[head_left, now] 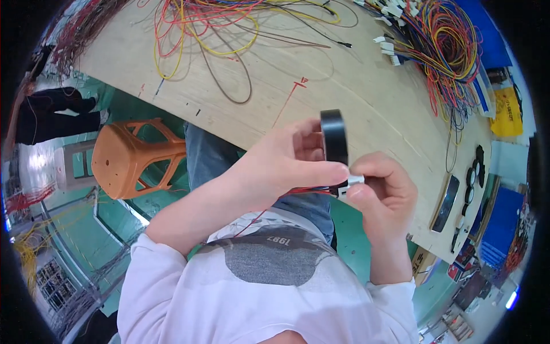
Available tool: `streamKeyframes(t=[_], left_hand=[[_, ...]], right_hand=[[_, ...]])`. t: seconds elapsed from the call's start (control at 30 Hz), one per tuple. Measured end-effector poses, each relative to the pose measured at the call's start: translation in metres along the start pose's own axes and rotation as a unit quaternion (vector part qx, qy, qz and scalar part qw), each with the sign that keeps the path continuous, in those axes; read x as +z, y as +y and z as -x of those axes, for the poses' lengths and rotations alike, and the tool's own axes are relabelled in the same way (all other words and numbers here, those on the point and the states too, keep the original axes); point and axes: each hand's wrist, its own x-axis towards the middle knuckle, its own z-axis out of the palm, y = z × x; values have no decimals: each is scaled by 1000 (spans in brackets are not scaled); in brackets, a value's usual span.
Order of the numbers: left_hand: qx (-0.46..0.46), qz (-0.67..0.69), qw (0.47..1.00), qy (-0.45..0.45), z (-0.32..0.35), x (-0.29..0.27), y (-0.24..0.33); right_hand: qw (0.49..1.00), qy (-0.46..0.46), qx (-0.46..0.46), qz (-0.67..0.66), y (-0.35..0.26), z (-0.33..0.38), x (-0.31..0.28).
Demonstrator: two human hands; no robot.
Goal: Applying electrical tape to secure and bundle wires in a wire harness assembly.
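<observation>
Above my lap, near the table edge, both my hands are close together. A roll of black tape (334, 137) stands on edge in my left hand (298, 157), whose fingers reach through behind it. The left thumb points toward a small white connector (356, 180). Thumb and forefinger of my right hand (389, 192) pinch that connector. Thin red and dark wires (309, 190) run leftward from beside it, under my left hand, and down past my shirt. Where the left fingers meet the wires is hidden.
The wooden table (355, 86) carries loose coloured wires (189, 34) at the far side and a thick wire bundle (452, 40) with white connectors at right. A phone (445, 203) lies near the right edge, by dark round items (471, 180). An orange stool (123, 157) stands left.
</observation>
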Motion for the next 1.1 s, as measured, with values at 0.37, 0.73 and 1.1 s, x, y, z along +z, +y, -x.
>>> streamKeyframes(t=[0.37,0.73,1.1], left_hand=[[98,-187,977,-7,2,-4,36],[243,-380,890,-67,27,14,21],[528,-604,592,-77,39,-7,-2]], right_hand=[[997,-8,80,-2,-2,4,0],[982,33,165,-86,-8,-2,2],[952,-25,232,-199,-12,-14,1]])
